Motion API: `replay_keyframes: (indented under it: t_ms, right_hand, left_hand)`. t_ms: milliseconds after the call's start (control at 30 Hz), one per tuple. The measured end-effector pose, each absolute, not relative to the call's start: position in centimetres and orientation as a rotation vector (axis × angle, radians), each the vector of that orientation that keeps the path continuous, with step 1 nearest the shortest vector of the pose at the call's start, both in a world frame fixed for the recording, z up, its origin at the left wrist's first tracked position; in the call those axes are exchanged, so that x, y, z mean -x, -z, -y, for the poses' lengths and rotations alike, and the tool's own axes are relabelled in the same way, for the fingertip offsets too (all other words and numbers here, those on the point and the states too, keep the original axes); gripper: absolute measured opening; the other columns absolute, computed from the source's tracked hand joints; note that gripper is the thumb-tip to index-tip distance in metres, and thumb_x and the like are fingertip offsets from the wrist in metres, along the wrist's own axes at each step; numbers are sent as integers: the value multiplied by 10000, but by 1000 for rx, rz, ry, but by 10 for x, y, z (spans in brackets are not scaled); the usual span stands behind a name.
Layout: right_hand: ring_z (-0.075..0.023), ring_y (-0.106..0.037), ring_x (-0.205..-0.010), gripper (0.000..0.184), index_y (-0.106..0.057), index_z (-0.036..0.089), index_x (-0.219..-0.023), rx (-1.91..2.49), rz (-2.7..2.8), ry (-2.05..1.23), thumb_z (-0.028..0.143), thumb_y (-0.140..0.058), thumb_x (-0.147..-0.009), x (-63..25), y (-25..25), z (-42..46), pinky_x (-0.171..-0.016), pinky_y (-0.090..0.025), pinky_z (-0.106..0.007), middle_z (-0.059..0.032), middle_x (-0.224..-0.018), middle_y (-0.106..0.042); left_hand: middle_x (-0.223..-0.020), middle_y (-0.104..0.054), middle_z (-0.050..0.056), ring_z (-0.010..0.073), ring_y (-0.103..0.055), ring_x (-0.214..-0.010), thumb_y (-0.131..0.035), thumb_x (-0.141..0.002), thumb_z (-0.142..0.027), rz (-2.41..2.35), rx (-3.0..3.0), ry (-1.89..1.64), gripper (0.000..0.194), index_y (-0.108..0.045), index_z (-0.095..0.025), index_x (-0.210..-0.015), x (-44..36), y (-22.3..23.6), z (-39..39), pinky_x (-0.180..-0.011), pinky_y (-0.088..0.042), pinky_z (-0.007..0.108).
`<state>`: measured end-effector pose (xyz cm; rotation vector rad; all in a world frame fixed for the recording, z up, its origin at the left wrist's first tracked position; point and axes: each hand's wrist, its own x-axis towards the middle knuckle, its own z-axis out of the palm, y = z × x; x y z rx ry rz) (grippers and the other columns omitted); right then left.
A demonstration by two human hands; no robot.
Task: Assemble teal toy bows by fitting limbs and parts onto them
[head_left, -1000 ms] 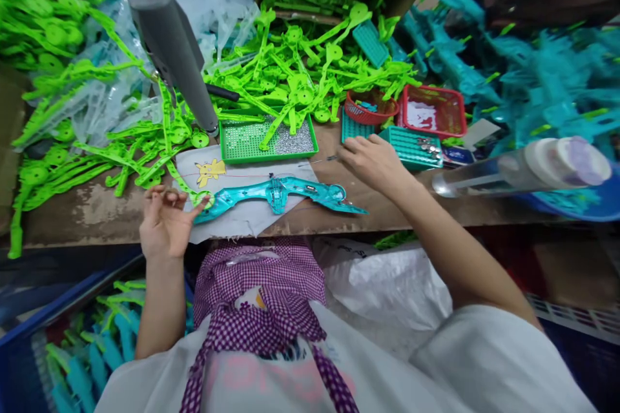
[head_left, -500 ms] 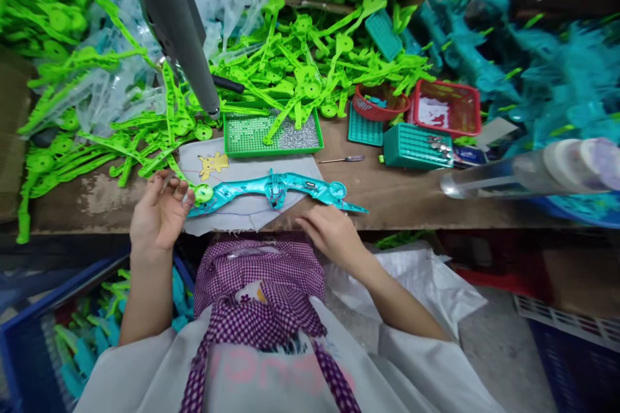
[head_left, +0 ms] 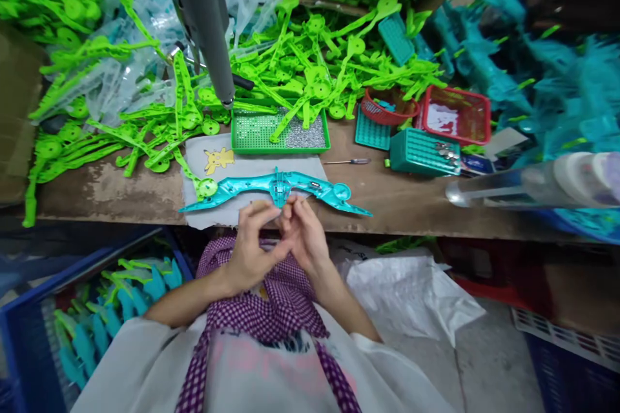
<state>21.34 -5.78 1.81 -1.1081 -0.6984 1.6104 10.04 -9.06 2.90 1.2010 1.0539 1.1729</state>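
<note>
A turquoise toy bow half (head_left: 237,187) lies on a grey cloth (head_left: 194,161) at the table's front edge. One lime-green plastic arm with a round disc (head_left: 207,188) rests against its left part. My left hand (head_left: 254,245) and my right hand (head_left: 309,239) have come together just in front of the bow's middle, above my lap. The fingers of both are curled into a pinch, fingertips close to each other. Whatever they pinch is too small or hidden to make out.
Behind the cloth are a green tray (head_left: 281,150) of small metal parts and a screwdriver (head_left: 346,161). A grey electric screwdriver (head_left: 206,26) hangs overhead. Red baskets (head_left: 455,113), a teal block (head_left: 423,153) and a clear bottle (head_left: 513,184) stand right. Green parts (head_left: 310,77) heap behind.
My left hand has left the bow's left end and moved right and down. My right hand has shifted slightly left, so the two now meet. The bow's left tip is uncovered.
</note>
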Motion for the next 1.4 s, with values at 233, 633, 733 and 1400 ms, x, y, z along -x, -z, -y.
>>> replay_keyframes:
  t_ms: [233, 633, 733, 1400]
  right_hand:
    - [-112, -531, -586, 179, -510, 254, -923, 1025, 790, -1453, 426, -520, -877, -195, -38, 8, -677, -502, -293, 23, -737, -550]
    - [-179, -634, -998, 347, -640, 225, -1172, 808, 2378, -758, 417, -411, -995, -192, -77, 16, -912, -469, -352, -82, -1100, -698]
    - [-162, -647, -859, 390, -661, 209, -1125, 865, 2599, -794, 459, -390, -1000, -170, -56, 22, -730, -454, -290, -62, -1001, -712]
    - [-148, -617, -805, 269, -635, 171, -977, 766, 2546, -1555, 387, -473, -977, -147, -62, 4, -720, -451, -281, -47, -892, -691]
  left_hand:
    - [-643, -582, -15, 115, -554, -558, -558, -922, -464, -1224, -1052, -978, 337, -656, -187, -1088, -71, -9, 92, -541, -468, 233]
    - [-698, -598, 12, 142, -545, -664, -481, -928, -500, -1387, -1322, -924, 406, -633, -158, -769, -13, -13, 82, -630, -439, 251]
    - [-675, -610, 6, 137, -546, -616, -484, -934, -453, -1333, -1275, -845, 365, -627, -160, -769, -3, -14, 89, -578, -430, 244]
    - [-723, -712, -14, 150, -630, -731, -654, -897, -306, -1217, -1866, -773, 150, -705, -212, -793, 59, -40, 73, -823, -441, 319]
